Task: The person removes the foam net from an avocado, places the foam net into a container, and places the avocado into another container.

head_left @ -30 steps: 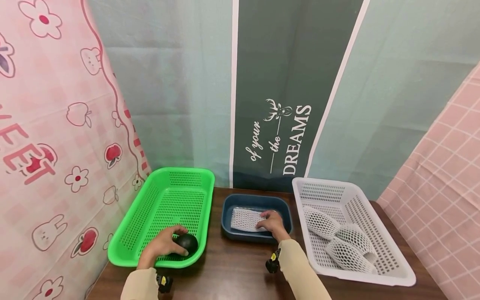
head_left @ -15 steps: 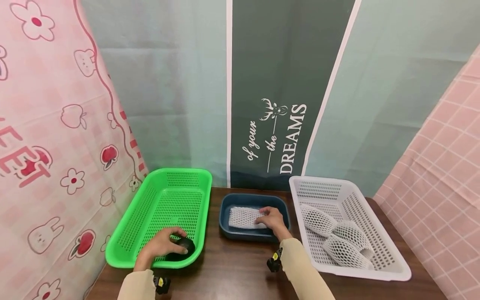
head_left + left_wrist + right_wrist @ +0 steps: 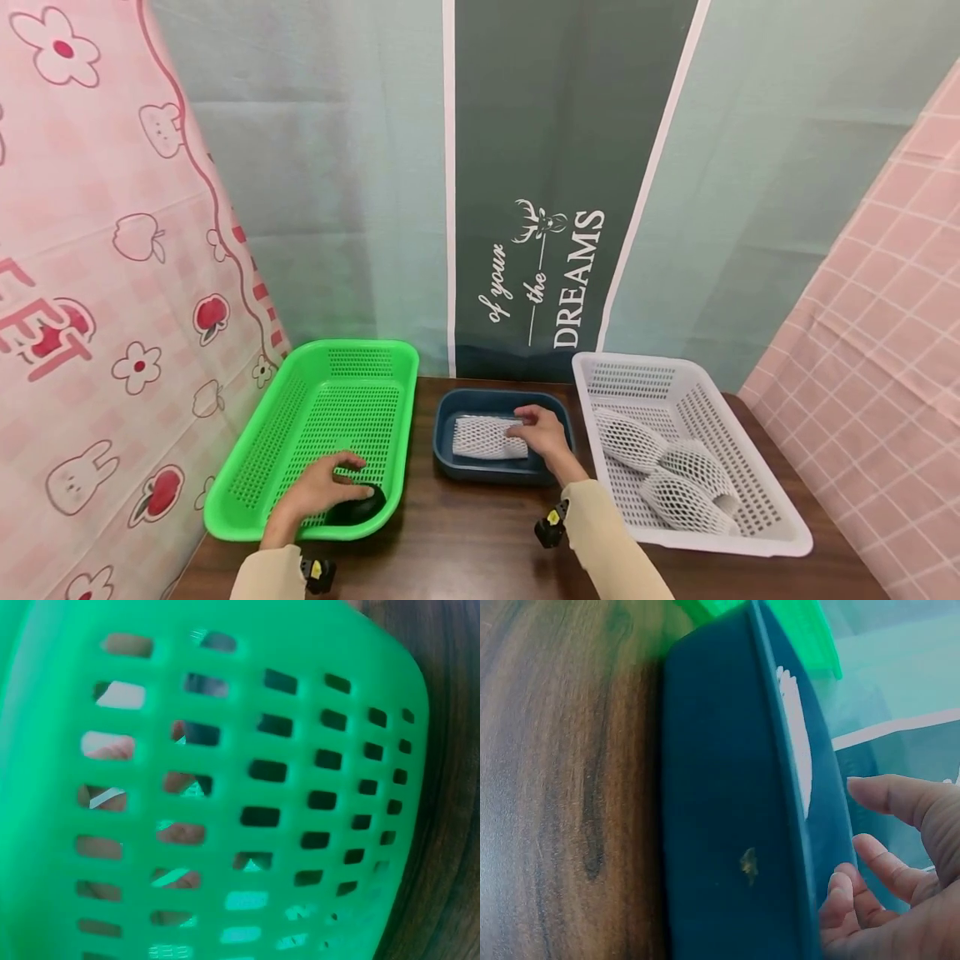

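Note:
In the head view, my left hand is inside the green basket at its near right corner. Its fingers are spread above a smooth, dark, rounded object on the basket floor, with the thumb over its top. Through the wall holes in the left wrist view, bits of skin and dark surface show. My right hand hovers at the right side of the blue tray, fingers apart and holding nothing. Under its fingertips, a flat white foam net sleeve lies in the tray.
On the right stands a white basket with several white foam net sleeves in it. All containers are on a brown wooden table. Printed cloth hangs behind and at both sides.
The dark object has gone lower into the green basket's corner, and my left fingers have loosened from it. My right hand has lifted slightly off the foam net sleeve. The head view has shifted slightly.

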`<state>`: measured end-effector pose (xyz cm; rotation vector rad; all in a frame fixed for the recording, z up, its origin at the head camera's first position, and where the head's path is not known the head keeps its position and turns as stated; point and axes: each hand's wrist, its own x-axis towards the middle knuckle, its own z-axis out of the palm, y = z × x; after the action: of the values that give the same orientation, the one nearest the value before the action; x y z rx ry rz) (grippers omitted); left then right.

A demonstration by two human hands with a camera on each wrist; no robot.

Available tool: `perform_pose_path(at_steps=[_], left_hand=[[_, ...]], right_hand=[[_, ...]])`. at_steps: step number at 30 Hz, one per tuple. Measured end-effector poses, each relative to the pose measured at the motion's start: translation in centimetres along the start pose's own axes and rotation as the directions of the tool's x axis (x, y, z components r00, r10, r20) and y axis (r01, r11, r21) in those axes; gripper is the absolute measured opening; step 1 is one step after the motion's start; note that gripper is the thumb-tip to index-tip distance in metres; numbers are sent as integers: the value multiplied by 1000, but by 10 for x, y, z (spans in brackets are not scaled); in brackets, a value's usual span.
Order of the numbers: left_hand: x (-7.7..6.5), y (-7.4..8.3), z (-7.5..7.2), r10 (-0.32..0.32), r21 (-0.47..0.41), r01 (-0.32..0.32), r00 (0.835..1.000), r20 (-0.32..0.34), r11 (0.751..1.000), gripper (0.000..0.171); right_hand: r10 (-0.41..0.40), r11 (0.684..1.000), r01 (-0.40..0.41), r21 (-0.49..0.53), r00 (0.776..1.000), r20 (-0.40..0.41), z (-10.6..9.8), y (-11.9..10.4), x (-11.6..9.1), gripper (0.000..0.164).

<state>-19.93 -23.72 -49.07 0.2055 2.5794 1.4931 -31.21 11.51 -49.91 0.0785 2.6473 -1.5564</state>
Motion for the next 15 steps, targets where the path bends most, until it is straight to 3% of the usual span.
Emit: perform_pose_path(at_steps=[10,15], left_hand=[[0,6,3,-35,6,37,980,-196,999,45],[-1,13,4,-6,-13,2,942,-336,1000,53]], right_hand=[[-112,991,113,74,993,-20,-5,-13,-7,36],[-157,981,158,112,987,-20,-9,-18,-13,35]])
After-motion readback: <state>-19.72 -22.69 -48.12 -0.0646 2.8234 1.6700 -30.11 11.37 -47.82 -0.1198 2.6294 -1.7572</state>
